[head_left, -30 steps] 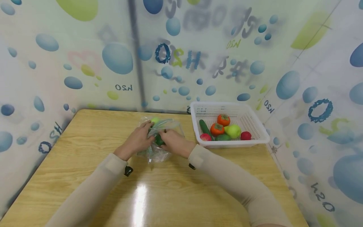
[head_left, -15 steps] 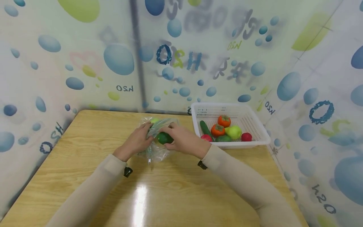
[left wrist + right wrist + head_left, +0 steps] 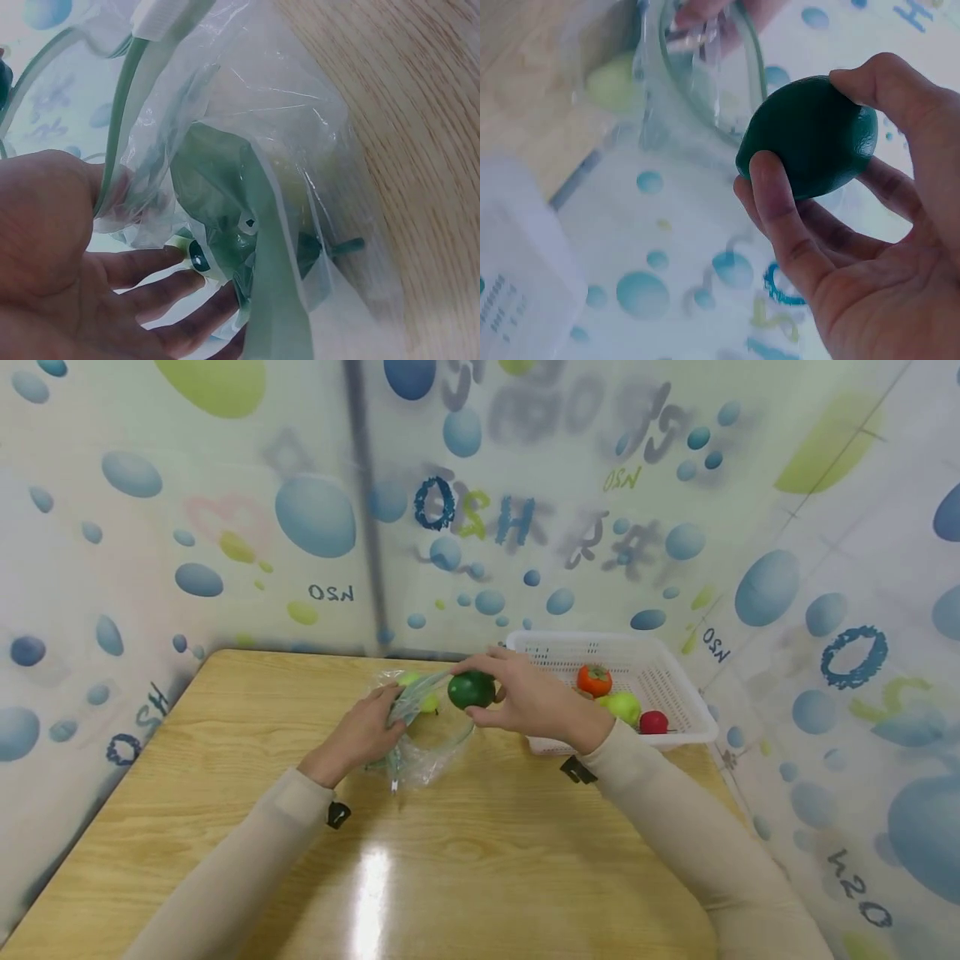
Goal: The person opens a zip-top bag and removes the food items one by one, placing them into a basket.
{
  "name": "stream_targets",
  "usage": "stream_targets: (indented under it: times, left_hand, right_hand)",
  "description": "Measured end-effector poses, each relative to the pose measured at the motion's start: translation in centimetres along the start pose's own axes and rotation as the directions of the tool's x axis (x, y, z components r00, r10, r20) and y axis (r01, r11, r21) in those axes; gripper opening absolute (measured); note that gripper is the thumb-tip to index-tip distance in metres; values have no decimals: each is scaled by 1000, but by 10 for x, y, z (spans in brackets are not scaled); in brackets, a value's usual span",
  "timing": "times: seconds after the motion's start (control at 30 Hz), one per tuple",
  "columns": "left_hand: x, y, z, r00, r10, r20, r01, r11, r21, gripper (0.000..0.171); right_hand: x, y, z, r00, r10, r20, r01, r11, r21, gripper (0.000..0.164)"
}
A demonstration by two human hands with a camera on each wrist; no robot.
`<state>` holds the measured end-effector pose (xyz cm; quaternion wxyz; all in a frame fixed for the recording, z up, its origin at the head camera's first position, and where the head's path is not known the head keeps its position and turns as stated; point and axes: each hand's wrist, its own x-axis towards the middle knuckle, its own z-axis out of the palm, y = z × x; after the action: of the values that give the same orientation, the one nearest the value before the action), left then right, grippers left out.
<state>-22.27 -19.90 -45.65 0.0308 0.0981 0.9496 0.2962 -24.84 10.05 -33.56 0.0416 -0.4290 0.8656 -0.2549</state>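
My right hand (image 3: pixel 536 697) holds a dark green egg-shaped fruit (image 3: pixel 810 139) between thumb and fingers. In the head view that fruit is just right of the mouth of a clear zip bag (image 3: pixel 431 764), near the basket's left end. My left hand (image 3: pixel 360 731) grips the bag at its green-edged opening; in the left wrist view the thumb lies at the rim and the other fingers spread along the plastic. Inside the bag is yellow-green fruit (image 3: pixel 429 702), blurred by the film. A green stem (image 3: pixel 349 246) shows through the plastic.
A white perforated basket (image 3: pixel 693 718) stands at the back right of the wooden table (image 3: pixel 465 868). It holds a persimmon (image 3: pixel 594 680), a yellow-green pear (image 3: pixel 621 706) and a red fruit (image 3: pixel 653 722). My right hand hides its left part. Patterned walls rise behind and right.
My right hand has drawn the green fruit out of the bag and moved right and up toward the basket. The left hand has stayed on the bag, whose mouth now gapes.
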Motion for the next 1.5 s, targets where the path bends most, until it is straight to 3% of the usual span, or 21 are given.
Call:
stream_targets:
  times: [0.33, 0.57, 0.8, 1.0, 1.23, 1.5]
  left_hand:
    - [-2, 0, -1, 1000, -4, -9, 4, 1000, 14, 69]
    - [-3, 1, 0, 1000, 10, -20, -9, 1000, 22, 69]
    - [-1, -1, 1, 1000, 8, -26, -8, 1000, 20, 70]
    - [-1, -3, 1, 1000, 2, -28, -1, 1000, 21, 70]
    - [-1, -4, 2, 999, -7, -31, 8, 1000, 24, 70]
    - [-1, -1, 2, 999, -9, -34, 10, 1000, 21, 70]
  right_hand:
    - [-4, 30, -21, 997, 47, -60, -49, 998, -40, 52]
    - [0, 65, -25, 988, 146, -48, -148, 988, -48, 52]
    - [1, 102, -31, 949, 315, -12, -315, 947, -62, 53]
    - [2, 130, -37, 912, 409, 19, -406, 910, -90, 51]
    - [7, 148, -36, 883, 466, 64, -456, 881, -128, 51]
    - [17, 160, -28, 837, 533, 123, -479, 823, -306, 51]
